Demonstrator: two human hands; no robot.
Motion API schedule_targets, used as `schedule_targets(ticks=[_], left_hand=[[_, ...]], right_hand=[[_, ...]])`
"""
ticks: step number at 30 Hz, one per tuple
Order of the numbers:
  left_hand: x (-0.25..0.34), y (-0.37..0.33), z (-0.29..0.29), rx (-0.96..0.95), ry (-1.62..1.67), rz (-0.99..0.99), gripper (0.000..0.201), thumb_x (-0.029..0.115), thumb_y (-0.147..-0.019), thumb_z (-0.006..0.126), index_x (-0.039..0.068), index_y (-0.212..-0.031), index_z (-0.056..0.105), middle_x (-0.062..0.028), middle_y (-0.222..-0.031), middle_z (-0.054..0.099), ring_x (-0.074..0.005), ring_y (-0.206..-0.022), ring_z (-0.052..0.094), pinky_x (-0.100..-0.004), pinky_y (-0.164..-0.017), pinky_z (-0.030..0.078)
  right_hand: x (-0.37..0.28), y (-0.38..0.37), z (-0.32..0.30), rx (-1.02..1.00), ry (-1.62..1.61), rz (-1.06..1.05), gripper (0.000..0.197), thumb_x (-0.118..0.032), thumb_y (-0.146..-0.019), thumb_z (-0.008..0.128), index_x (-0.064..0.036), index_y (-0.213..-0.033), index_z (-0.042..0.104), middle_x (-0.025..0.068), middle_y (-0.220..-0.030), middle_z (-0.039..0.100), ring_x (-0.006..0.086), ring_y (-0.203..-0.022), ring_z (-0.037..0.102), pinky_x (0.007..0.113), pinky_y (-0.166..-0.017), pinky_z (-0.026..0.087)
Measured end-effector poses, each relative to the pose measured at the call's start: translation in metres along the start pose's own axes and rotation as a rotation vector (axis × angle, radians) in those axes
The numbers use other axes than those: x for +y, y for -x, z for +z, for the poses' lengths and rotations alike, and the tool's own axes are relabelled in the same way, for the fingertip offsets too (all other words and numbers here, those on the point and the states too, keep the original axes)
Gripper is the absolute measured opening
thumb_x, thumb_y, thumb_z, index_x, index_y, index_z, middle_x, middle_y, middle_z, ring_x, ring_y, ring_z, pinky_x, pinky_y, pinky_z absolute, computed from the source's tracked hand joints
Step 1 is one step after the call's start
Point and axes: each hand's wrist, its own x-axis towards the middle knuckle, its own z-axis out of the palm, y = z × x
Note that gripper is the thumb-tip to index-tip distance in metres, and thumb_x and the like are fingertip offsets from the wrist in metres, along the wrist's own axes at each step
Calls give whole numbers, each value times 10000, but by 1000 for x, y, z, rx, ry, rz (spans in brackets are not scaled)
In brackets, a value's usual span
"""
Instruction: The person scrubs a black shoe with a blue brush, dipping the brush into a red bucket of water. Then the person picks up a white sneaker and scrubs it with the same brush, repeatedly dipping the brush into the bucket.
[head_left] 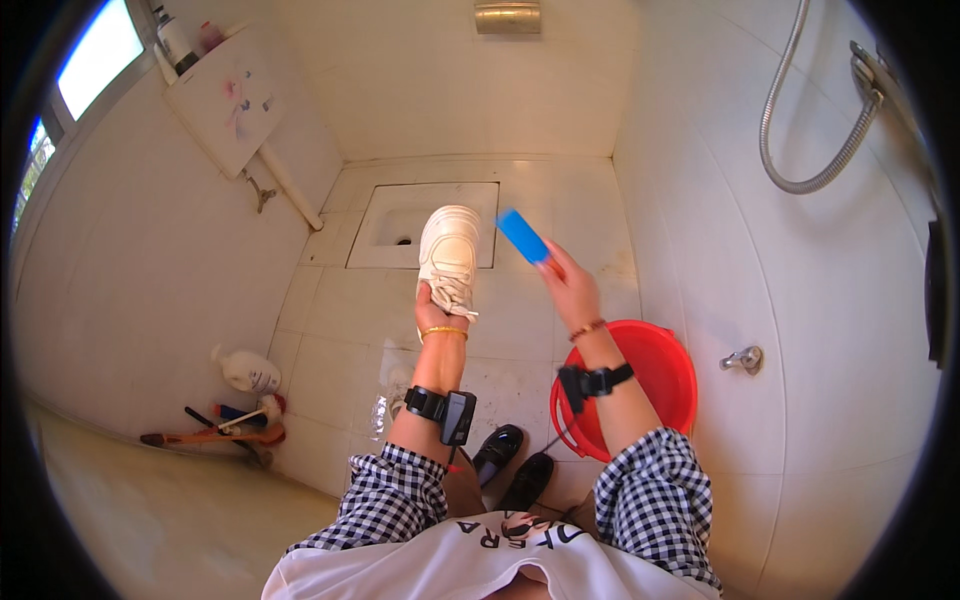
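Observation:
A cream-white lace-up sneaker (449, 247) is held up in front of me, its toe pointing away and its laces facing up. My left hand (438, 309) is closed around its heel end, with most of the fingers hidden behind the shoe. To the right of the sneaker, my right hand (574, 290) grips a blue oblong block (522, 236) by its near end. The block is slightly blurred and apart from the shoe; whether it has bristles cannot be seen. Below my right forearm stands a red bucket (683, 385), partly covered by the arm.
A squat toilet (372, 228) is set into the tiled floor ahead. Brushes (240, 428) and a white bottle (248, 370) lie by the left wall. A shower hose (775, 150) and a tap (742, 361) are on the right wall. My black shoes (497, 452) stand beside the bucket.

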Motion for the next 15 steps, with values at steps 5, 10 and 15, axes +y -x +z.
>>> schedule_targets(ticks=[5, 10, 15], left_hand=[[-4, 8, 10, -30, -4, -108, 449, 292, -938, 315, 35, -1276, 462, -132, -1280, 507, -311, -1149, 502, -455, -999, 377], [5, 7, 0, 185, 128, -109, 425, 257, -942, 318, 31, -1266, 474, -138, -1267, 516, -300, -1137, 514, -456, -996, 388], [6, 4, -3, 61, 90, -145, 441, 278, -938, 311, 28, -1261, 476, -143, -1254, 526, -308, -1134, 515, -453, -993, 390]], right_hand=[[-39, -12, 53, -93, -214, 1, 408, -185, -849, 618, -96, -1237, 526, 95, -892, 653, 141, -784, 614, 264, -695, 482], [24, 35, 23, -153, -199, 132, 418, -206, -851, 621, -87, -1239, 525, 97, -886, 657, 139, -765, 606, 276, -696, 478], [0, -13, 23, -125, -387, 213, 393, -181, -866, 606, -79, -1238, 528, 6, -775, 583, 71, -636, 476, 223, -584, 424]])
